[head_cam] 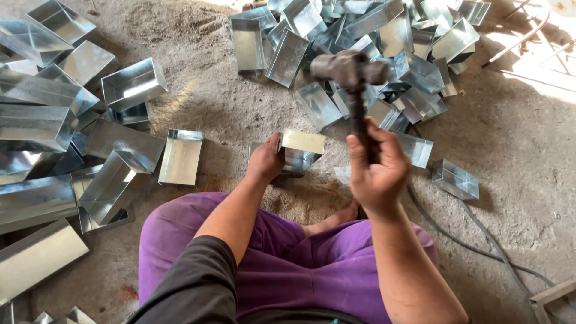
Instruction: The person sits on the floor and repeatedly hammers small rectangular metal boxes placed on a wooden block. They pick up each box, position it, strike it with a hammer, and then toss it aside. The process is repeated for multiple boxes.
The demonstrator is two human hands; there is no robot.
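Observation:
My left hand (pixel 267 159) grips the side of a small shiny sheet-metal box (pixel 302 149) that rests on the dirt floor in front of my knees. My right hand (pixel 377 171) is closed around the dark handle of a hammer (pixel 351 71), raised with its worn head above the box and slightly blurred. I sit on the ground in purple trousers with a bare foot (pixel 342 217) showing between my legs.
A heap of similar metal boxes (pixel 360 36) lies at the top centre and right. More boxes and long trays (pixel 54 120) crowd the left side. One box (pixel 180 156) sits alone left of my hand, another (pixel 455 179) to the right. A grey cable (pixel 480 240) runs along the floor at right.

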